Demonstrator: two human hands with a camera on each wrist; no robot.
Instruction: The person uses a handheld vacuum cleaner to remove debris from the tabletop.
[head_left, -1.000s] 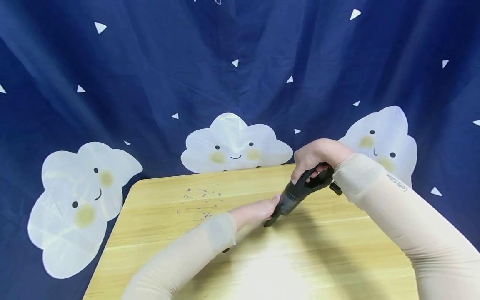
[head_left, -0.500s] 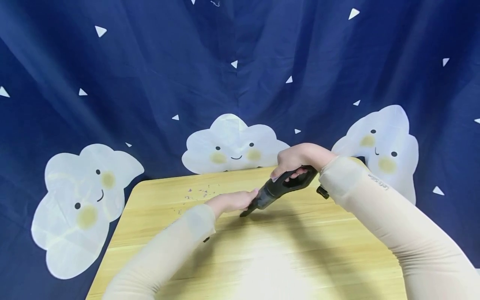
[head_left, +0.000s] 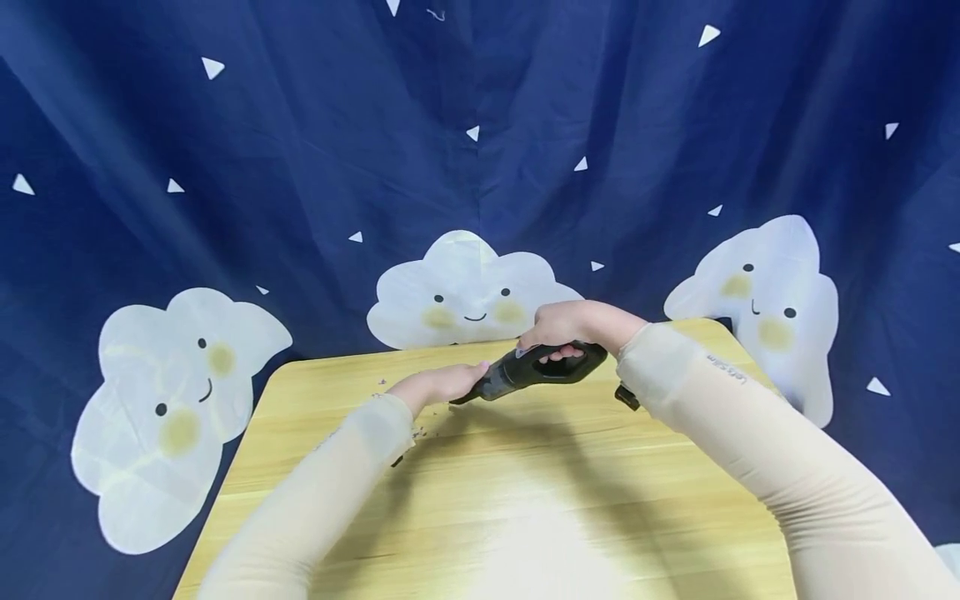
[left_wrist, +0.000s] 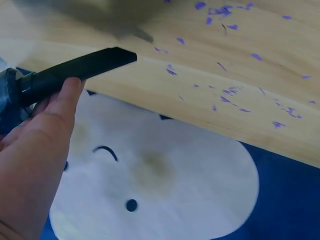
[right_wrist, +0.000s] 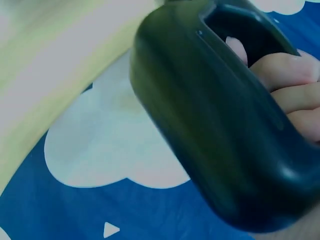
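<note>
A black handheld vacuum [head_left: 506, 377] is held low over the table, its narrow nozzle [left_wrist: 75, 70] pointing left in the head view. My right hand [head_left: 558, 327] grips its loop handle; the fingers [right_wrist: 290, 75] pass through the opening in the right wrist view. At the front end, my left hand [head_left: 442, 383] holds the nozzle, fingers around its base in the left wrist view [left_wrist: 42, 145]. Small purple scraps [left_wrist: 230, 95] lie scattered on the wood beyond the nozzle tip. In the head view my left hand and sleeve hide many of them.
The light wooden table [head_left: 480, 475] has its rounded far edge close to a dark blue curtain [head_left: 315, 125] with white smiling clouds and small triangles. A bright glare lies on the table's near middle.
Both hands have moved left and slightly away with the vacuum, bringing the nozzle from mid-table to the scraps. The left forearm now covers much of the area where scraps showed.
</note>
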